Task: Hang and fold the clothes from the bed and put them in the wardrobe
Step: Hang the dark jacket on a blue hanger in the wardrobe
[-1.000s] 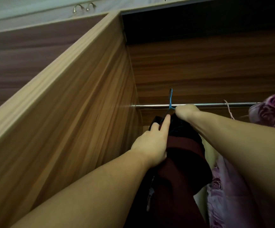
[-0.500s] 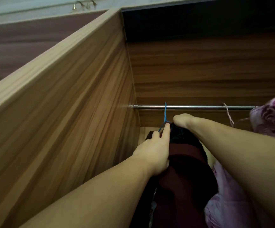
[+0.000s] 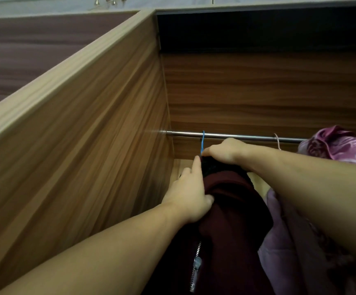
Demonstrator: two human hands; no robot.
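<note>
Hanging from the steel rail [image 3: 236,136] by its blue hanger hook [image 3: 203,141], the maroon jacket [image 3: 232,209] is pinched by the left hand [image 3: 188,194]; the right hand [image 3: 223,151], nearer the hook, probably grips the collar.

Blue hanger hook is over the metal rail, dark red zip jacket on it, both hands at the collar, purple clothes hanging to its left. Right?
Not quite: the head view shows the purple patterned clothes to the right of the dark red zip jacket, not the left. The rest holds: the thin blue hanger hook sits over the metal rail, with the left hand and right hand at the collar.
</note>
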